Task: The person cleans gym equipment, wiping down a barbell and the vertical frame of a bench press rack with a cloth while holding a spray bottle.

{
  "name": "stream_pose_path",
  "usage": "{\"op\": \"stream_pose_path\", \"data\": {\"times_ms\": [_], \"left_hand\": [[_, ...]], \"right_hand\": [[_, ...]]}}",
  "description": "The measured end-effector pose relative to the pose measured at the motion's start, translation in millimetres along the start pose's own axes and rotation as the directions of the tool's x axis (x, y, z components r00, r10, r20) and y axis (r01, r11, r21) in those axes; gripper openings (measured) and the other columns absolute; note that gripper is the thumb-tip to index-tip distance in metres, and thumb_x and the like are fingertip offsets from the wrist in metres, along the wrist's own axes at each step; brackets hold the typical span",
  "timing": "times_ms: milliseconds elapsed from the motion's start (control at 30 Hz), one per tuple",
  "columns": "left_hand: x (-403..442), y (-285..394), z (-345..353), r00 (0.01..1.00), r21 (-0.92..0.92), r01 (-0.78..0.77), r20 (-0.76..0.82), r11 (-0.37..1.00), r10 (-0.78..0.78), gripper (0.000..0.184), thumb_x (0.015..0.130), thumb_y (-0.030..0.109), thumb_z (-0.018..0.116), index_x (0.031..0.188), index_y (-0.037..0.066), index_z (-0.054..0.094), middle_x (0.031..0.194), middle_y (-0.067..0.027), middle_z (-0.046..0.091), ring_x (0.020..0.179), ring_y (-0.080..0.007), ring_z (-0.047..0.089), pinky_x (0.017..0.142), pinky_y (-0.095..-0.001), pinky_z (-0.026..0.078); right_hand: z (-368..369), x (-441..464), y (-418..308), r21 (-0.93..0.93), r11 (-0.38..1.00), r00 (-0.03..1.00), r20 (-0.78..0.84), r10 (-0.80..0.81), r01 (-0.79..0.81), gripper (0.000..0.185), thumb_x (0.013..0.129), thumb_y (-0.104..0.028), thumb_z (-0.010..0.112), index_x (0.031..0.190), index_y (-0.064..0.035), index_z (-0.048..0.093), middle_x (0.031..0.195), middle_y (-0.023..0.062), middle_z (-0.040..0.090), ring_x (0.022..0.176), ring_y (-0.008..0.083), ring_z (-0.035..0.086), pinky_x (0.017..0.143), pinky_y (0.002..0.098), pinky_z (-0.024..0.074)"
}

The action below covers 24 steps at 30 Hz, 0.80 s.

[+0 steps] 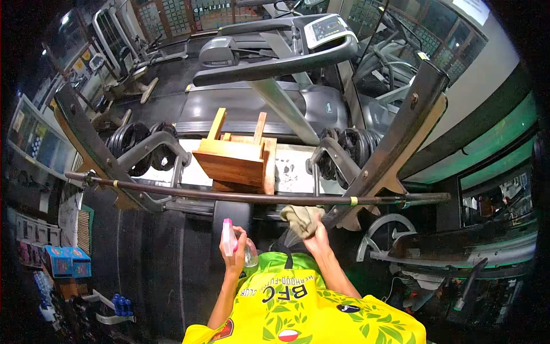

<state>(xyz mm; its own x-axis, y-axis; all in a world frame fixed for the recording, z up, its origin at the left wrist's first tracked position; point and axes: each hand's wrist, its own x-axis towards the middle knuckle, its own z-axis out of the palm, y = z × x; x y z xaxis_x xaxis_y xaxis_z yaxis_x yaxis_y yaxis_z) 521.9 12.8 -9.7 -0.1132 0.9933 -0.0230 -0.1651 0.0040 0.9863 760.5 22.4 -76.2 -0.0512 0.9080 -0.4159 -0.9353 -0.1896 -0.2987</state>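
Note:
My left hand (236,259) is wrapped round a spray bottle (230,239) with a pink and white trigger head and a clear body. In my right hand (317,241) is a crumpled beige cloth (301,220). Both hands are in front of my body, on the near side of a long barbell bar (258,199) that lies across the rack. The cloth is close below the bar; whether it touches the bar I cannot tell. A narrow black bench pad (231,213) lies just beyond the spray bottle.
Dark rack uprights (389,140) stand on either side, with weight plates (355,150) stored on them. A wooden stool-like piece (232,163) lies tipped behind the bar. Farther back is a treadmill (275,51). Blue boxes (67,262) sit at the left.

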Motion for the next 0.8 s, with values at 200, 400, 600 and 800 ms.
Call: {"op": "stream_pose_path", "data": {"times_ms": [200, 400, 600, 800], "left_hand": [[6.9, 4.9, 5.4, 0.998, -0.005, 0.053, -0.013, 0.999, -0.053, 0.017, 0.087, 0.007, 0.057, 0.101, 0.002, 0.049, 0.085, -0.0042, 0.054, 0.058, -0.0105, 0.057, 0.057, -0.0249, 0.045], [8.6, -8.1, 7.7, 1.000, 0.040, 0.019, 0.001, 0.999, -0.019, 0.016, 0.087, 0.008, 0.057, 0.099, 0.001, 0.050, 0.082, -0.0041, 0.054, 0.057, -0.0106, 0.057, 0.057, -0.0251, 0.045], [3.4, -3.7, 7.3, 0.999, 0.037, 0.022, 0.024, 0.999, -0.023, 0.015, 0.086, 0.005, 0.056, 0.098, 0.002, 0.049, 0.082, -0.0048, 0.055, 0.057, -0.0107, 0.057, 0.055, -0.0245, 0.047], [-4.8, -1.5, -0.9, 1.000, 0.058, 0.023, -0.016, 0.998, -0.022, 0.014, 0.085, 0.003, 0.056, 0.098, 0.002, 0.049, 0.082, -0.0046, 0.055, 0.057, -0.0103, 0.057, 0.055, -0.0242, 0.047]], "right_hand": [[30.2, -59.0, -31.2, -0.913, 0.190, 0.693, 0.127, -0.709, 0.361, 0.023, 0.089, -0.020, 0.055, 0.100, -0.0007, 0.059, 0.104, 0.0128, 0.061, 0.093, 0.0260, 0.060, 0.084, 0.0358, 0.0456], [47.6, 8.8, -66.1, -0.502, -0.852, 0.560, 0.753, -0.347, 0.147, 0.030, 0.073, -0.009, 0.059, 0.103, -0.0032, 0.058, 0.096, 0.0169, 0.058, 0.091, 0.0345, 0.057, 0.093, 0.0457, 0.0391], [83.2, 51.3, -104.9, -0.691, -0.713, 0.981, 0.030, -0.192, -0.118, 0.043, 0.084, -0.038, 0.042, 0.086, -0.0004, 0.063, 0.092, 0.0201, 0.064, 0.090, 0.0391, 0.060, 0.080, 0.0468, 0.0463], [66.9, 46.2, -93.1, -0.693, -0.718, 0.958, 0.158, -0.241, -0.067, 0.035, 0.085, -0.030, 0.048, 0.096, -0.0009, 0.064, 0.094, 0.0240, 0.063, 0.092, 0.0389, 0.060, 0.082, 0.0450, 0.0457]]}}
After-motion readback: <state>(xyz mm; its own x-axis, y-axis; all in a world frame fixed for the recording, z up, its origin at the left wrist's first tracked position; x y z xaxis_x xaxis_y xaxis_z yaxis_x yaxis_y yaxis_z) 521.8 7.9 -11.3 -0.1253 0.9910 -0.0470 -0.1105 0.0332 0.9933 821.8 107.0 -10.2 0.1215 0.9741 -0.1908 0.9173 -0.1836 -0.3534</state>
